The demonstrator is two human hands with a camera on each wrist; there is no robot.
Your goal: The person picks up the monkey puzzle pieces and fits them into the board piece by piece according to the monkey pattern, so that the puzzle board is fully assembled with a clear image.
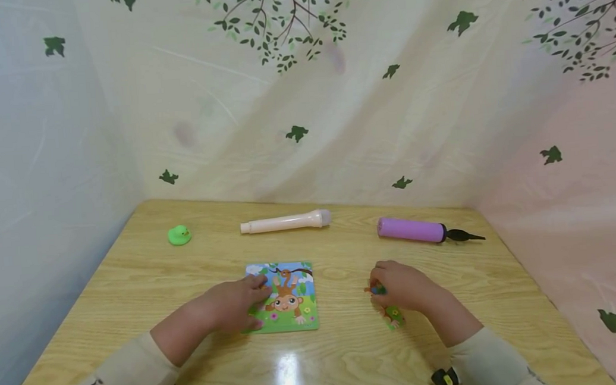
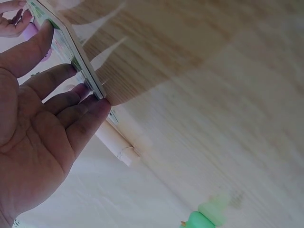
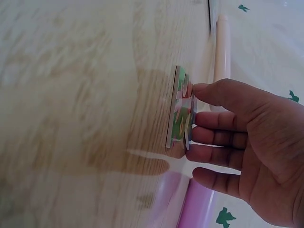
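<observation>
A square monkey picture puzzle (image 1: 302, 309) lies flat on the table. Across its left side my left hand (image 1: 235, 305) rests with fingers spread; in the left wrist view, the fingertips (image 2: 102, 107) touch the board's edge and face. To the right of the puzzle, my right hand (image 1: 402, 284) pinches a small puzzle piece (image 1: 377, 289) between thumb and fingers. Another green puzzle piece (image 1: 395, 314) lies on the table under that hand, partly covered. In the right wrist view, the pinched piece (image 3: 190, 118) is just above the lower one (image 3: 173, 109); whether they touch I cannot tell.
Along the back of the wooden table (image 1: 210, 253) are a green toy duck (image 1: 179, 235), a pale microphone-shaped stick (image 1: 285, 222) and a purple hand pump (image 1: 411, 230) with a black nozzle. Printed cloth (image 1: 259, 112) hangs behind and at both sides.
</observation>
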